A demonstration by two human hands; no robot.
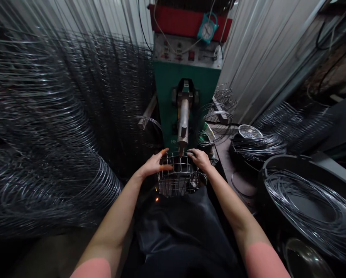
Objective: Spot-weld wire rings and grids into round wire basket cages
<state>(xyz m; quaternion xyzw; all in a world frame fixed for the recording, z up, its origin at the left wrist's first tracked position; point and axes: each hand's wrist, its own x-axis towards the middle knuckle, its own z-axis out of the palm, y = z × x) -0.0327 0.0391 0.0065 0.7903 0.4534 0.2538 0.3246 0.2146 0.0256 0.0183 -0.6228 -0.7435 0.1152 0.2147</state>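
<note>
A round wire basket (pixel 181 167) of crossed metal rods sits in front of me, below the tip of a spot welder's upper electrode arm (pixel 183 119). My left hand (pixel 153 164) grips its left side, with orange covers on some fingers, one stretched over the front wires and another along the far rim. On the right, my right hand (pixel 200 159) curls its fingers over the upper rim. Orange sparks (pixel 157 199) glow below the basket's left side, above the dark apron (pixel 184 227) on my lap. The lower electrode is hard to make out behind the wires.
Tall stacks of wire rings (pixel 74 116) fill the left. The green welding machine (pixel 167 88) stands ahead, a teal clock (pixel 207 29) hanging at its top. At right are a bench (pixel 223 148), a wire ring bundle (pixel 260 146) and a large tub (pixel 265 162) holding wire hoops (pixel 277 185).
</note>
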